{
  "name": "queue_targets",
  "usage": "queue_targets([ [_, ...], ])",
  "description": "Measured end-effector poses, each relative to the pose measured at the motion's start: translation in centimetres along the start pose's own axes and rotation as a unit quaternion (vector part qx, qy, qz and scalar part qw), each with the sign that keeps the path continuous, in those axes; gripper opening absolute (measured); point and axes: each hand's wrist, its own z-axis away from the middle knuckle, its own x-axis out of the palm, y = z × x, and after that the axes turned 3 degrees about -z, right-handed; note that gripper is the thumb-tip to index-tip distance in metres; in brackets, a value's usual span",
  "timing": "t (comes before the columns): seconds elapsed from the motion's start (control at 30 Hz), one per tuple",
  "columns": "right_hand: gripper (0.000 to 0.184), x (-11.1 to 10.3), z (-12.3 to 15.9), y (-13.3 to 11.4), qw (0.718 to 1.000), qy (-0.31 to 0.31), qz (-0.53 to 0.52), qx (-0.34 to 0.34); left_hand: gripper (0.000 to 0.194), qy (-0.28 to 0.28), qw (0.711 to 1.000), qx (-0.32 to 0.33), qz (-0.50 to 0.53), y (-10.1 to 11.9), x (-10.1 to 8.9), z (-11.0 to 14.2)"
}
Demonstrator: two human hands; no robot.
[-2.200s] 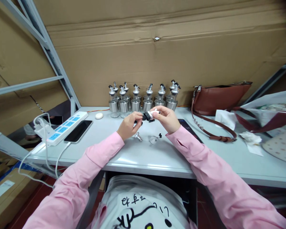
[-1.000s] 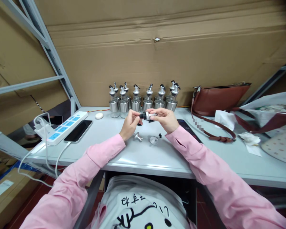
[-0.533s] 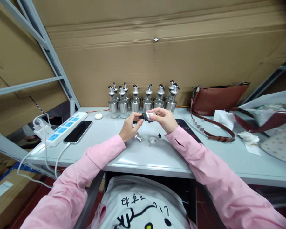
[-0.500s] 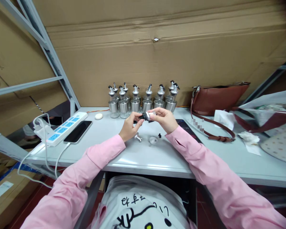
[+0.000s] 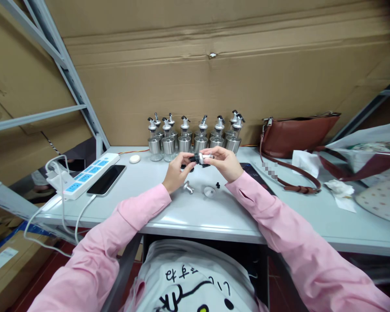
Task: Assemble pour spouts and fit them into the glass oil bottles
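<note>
A bottle pour spout (image 5: 200, 158), silver with a black stopper end, lies sideways between my two hands above the table. My left hand (image 5: 177, 171) pinches its black end between thumb and fingers. At the silver end, my right hand (image 5: 224, 164) is closed with thumb and fingertips on it. Below them on the table rest a silver spout piece (image 5: 188, 187), a round whitish cap-like part (image 5: 209, 191) and a small black part (image 5: 217, 185). Some dark pieces beneath the hands are partly hidden.
Several glass-and-steel oil bottles (image 5: 200, 142) with spouts stand along the cardboard wall (image 5: 214, 82). On the left are a power strip (image 5: 92, 175), a phone (image 5: 107, 180) and a white round object (image 5: 134, 159). A brown handbag (image 5: 299, 134) and crumpled tissue (image 5: 339, 188) lie right.
The silver end of the spout shows more plainly now between my right fingers, whose grip has shifted slightly. My left hand stays nearly still.
</note>
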Motion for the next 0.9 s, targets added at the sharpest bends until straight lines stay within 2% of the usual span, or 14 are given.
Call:
queue_targets([
  [0.13, 0.024, 0.0, -0.1, 0.0, 1.000, -0.017, 0.000, -0.011, 0.022, 0.002, 1.000, -0.020, 0.021, 0.2, -0.1, 0.0],
  [0.27, 0.022, 0.0, -0.1, 0.0, 0.996, -0.005, 0.057, -0.065, 0.028, -0.010, 0.990, -0.088, 0.108, 0.2, -0.1, -0.4],
  [0.37, 0.017, -0.1, 0.0, 0.2, 0.982, -0.002, 0.134, -0.130, 0.032, -0.023, 0.967, -0.154, 0.202, -0.2, -0.1, -1.0],
  [0.5, 0.007, -0.1, 0.2, 0.3, 0.952, -0.034, 0.233, -0.193, 0.036, -0.021, 0.929, -0.236, 0.283, -0.6, -0.1, -1.3],
  [0.6, 0.010, -0.3, 0.3, 0.2, 0.931, -0.038, 0.289, -0.220, 0.036, -0.041, 0.903, -0.286, 0.317, -0.6, 0.1, -1.1],
  [0.73, 0.007, -0.5, 0.3, 0.0, 0.921, -0.030, 0.317, -0.226, 0.037, -0.039, 0.891, -0.301, 0.337, -0.1, 0.0, -1.0],
  [0.9, 0.011, -0.2, 0.4, -0.3, 0.910, -0.035, 0.345, -0.226, 0.040, 0.019, 0.894, -0.287, 0.342, 0.0, -0.1, -1.3],
])
